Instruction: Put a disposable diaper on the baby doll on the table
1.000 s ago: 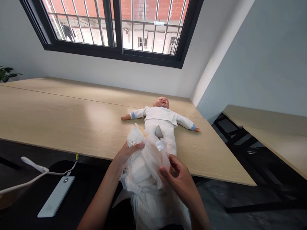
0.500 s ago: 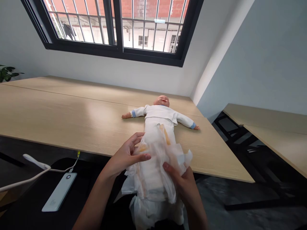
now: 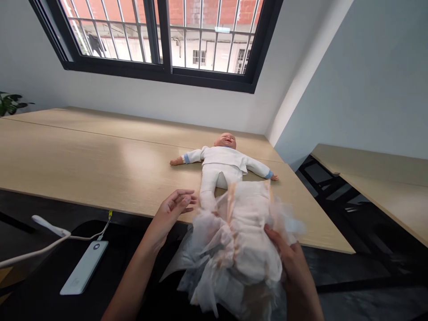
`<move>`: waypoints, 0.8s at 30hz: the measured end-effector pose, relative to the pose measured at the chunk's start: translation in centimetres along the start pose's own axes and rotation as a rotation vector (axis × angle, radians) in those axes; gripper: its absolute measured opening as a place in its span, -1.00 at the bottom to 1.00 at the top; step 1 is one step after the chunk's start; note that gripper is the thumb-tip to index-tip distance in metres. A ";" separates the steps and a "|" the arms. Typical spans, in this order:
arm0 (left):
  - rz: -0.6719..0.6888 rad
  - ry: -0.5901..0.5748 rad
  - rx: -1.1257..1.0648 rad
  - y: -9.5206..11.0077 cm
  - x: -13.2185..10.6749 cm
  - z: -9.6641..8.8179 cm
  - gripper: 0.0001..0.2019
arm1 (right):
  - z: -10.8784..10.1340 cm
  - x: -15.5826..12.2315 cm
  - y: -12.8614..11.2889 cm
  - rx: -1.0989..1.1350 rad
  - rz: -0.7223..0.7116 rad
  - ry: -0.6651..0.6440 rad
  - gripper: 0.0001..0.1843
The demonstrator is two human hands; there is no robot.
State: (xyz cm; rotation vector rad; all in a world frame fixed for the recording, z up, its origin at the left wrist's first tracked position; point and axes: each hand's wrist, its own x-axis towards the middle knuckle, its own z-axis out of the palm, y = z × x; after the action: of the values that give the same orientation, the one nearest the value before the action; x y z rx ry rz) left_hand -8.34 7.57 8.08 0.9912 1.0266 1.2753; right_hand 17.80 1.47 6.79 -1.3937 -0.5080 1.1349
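A white diaper (image 3: pixel 249 223) with orange-tinted edges hangs unfolded in front of me, blurred by motion. My right hand (image 3: pixel 287 254) grips its right side, the thumb lying on the inner padding. My left hand (image 3: pixel 175 211) is off the diaper, to its left by the table's front edge, with fingers loosely curled, apart and nothing in them. Beyond the diaper a baby doll (image 3: pixel 222 158) in a white outfit with blue cuffs lies on its back, arms spread. The diaper hides part of the doll's legs.
The doll lies on a long wooden table (image 3: pixel 100 156) below a barred window. A white power bank (image 3: pixel 85 267) with a cable rests on a black seat (image 3: pixel 36 285) at lower left. Another table (image 3: pixel 377 178) stands at right; a plant (image 3: pixel 13 103) shows at far left.
My left hand has let go of the diaper. The right hand has carried it to the right, its sides flaring out, and the doll's legs have come partly into view.
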 end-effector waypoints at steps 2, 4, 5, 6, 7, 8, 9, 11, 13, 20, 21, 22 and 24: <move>-0.059 0.031 -0.051 -0.3 -0.3 -0.5 -0.55 | -1.0 0.9 0.0 0.007 0.013 0.055 -0.52; -0.166 0.006 -0.180 -0.5 -0.5 -0.6 -0.51 | -1.5 1.6 0.3 0.013 0.063 0.022 -0.52; -0.218 -0.021 -0.252 -0.7 -0.5 -0.6 -0.51 | -1.4 1.8 0.6 0.017 0.093 -0.008 -0.51; -0.264 -0.051 -0.314 -0.8 -0.4 -0.4 -0.53 | -1.3 1.9 0.9 0.022 0.121 -0.035 -0.50; -0.302 -0.077 -0.362 -0.9 -0.3 -0.2 -0.56 | -1.0 2.0 1.2 0.027 0.142 -0.050 -0.49; -0.333 -0.095 -0.395 -1.0 -0.2 0.2 -0.62 | -0.7 2.0 1.6 0.028 0.155 -0.061 -0.50; -0.359 -0.105 -0.417 -1.0 -0.1 0.5 -0.68 | -0.4 2.0 1.8 0.027 0.160 -0.066 -0.51; -0.390 -0.100 -0.448 -1.2 0.0 1.1 -0.78 | 0.0 2.0 2.3 0.018 0.150 -0.064 -0.54; -0.401 -0.083 -0.470 -1.3 0.2 1.5 -0.81 | 0.1 2.1 2.5 0.004 0.137 -0.065 -0.56; -0.506 -0.184 -0.525 -1.6 2.1 2.5 -0.72 | -0.1 2.7 2.9 0.089 0.148 -0.118 -0.48; -0.521 -0.203 -0.539 -1.6 2.4 2.8 -0.70 | -0.1 2.8 2.9 0.106 0.145 -0.132 -0.47; -0.536 -0.209 -0.550 -1.6 2.6 3.1 -0.68 | 0.0 2.7 2.9 0.125 0.146 -0.147 -0.47; -0.568 -0.209 -0.564 -1.5 2.8 3.7 -0.63 | 0.1 2.6 3.0 0.154 0.156 -0.181 -0.48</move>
State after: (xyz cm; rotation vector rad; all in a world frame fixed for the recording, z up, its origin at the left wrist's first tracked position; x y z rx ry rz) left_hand -4.31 10.30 7.41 0.3472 0.6572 0.8815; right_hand 17.93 3.16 3.20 -1.2200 -0.4350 1.4056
